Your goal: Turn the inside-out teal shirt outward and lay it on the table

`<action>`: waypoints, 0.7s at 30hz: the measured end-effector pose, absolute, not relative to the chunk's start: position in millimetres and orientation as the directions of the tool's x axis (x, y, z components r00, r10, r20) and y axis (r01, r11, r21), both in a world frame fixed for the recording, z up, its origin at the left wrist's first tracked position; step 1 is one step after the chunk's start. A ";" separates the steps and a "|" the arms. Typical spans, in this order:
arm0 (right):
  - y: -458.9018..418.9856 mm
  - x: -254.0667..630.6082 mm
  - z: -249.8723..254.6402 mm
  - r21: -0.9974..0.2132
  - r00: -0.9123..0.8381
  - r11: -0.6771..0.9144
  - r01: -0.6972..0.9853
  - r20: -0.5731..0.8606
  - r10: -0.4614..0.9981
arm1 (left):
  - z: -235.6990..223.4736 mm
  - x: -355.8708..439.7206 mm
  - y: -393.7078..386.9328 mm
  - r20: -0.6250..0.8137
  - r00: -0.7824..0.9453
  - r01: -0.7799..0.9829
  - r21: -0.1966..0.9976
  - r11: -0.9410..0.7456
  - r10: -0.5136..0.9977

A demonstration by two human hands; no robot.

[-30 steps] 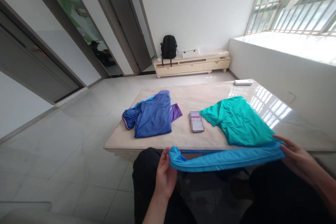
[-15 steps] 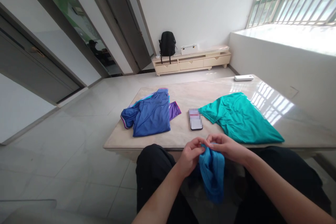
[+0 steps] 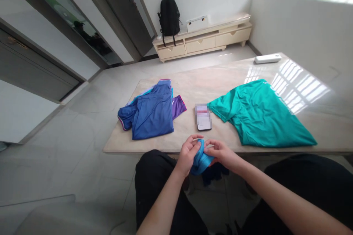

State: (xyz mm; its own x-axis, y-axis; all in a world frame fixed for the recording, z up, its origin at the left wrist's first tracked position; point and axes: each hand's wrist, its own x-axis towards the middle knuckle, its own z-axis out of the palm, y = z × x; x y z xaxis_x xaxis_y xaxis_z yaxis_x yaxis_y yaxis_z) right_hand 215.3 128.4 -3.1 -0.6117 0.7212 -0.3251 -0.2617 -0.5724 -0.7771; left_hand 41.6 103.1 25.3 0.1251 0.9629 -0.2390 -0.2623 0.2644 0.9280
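Between my knees, just off the table's near edge, both hands pinch a bunched bright blue garment point(image 3: 200, 164); its exact kind is not clear. My left hand point(image 3: 189, 154) has thumb and fingers closed on its upper left part. My right hand point(image 3: 220, 153) grips the right side, fingers partly behind the fabric. A dark navy cloth point(image 3: 215, 173) shows below; whether it belongs to the garment I cannot tell. Past my hands lies a phone point(image 3: 204, 118) with a lit screen. A green shirt point(image 3: 261, 117) is spread to the right, its sleeve touching the phone.
On the left of the marble-topped table point(image 3: 182, 84) lie a folded navy polo shirt point(image 3: 153, 114) and a purple garment point(image 3: 178, 107) under it. A white oblong object point(image 3: 267, 58) is at the far right. Beyond stand a low cabinet point(image 3: 201, 42) and a black backpack point(image 3: 169, 16).
My hands have moved a little left and up with the blue garment, which hung down long before and is now gathered up shorter. The head view has tilted down.
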 end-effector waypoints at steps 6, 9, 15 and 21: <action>136.4 227.0 5.9 -0.722 -0.514 -0.595 -0.353 -0.382 0.768 | 20.6 42.1 101.8 -0.153 0.079 -0.125 0.979 0.162 0.985; 132.6 230.3 3.8 -0.706 -0.549 -0.621 -0.340 -0.387 0.741 | 17.9 45.3 100.2 -0.116 0.041 -0.090 0.989 0.119 0.992; 125.0 231.9 -0.9 -0.658 -0.617 -0.650 -0.380 -0.343 0.708 | 13.7 51.2 97.1 -0.066 -0.033 -0.049 0.997 0.064 0.997; 123.5 231.0 -6.8 -0.758 -0.667 -0.577 -0.305 -0.262 0.697 | 15.3 51.1 94.8 -0.058 -0.129 -0.069 0.996 0.049 0.990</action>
State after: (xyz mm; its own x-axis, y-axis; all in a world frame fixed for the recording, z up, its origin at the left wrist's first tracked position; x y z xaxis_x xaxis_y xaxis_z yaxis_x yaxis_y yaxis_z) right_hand 231.0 123.5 -6.8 -0.6672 0.6973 -0.2620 -0.3049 -0.5766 -0.7580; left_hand 51.1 94.8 15.3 -0.1289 0.9900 -0.0578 -0.0695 0.0491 0.9964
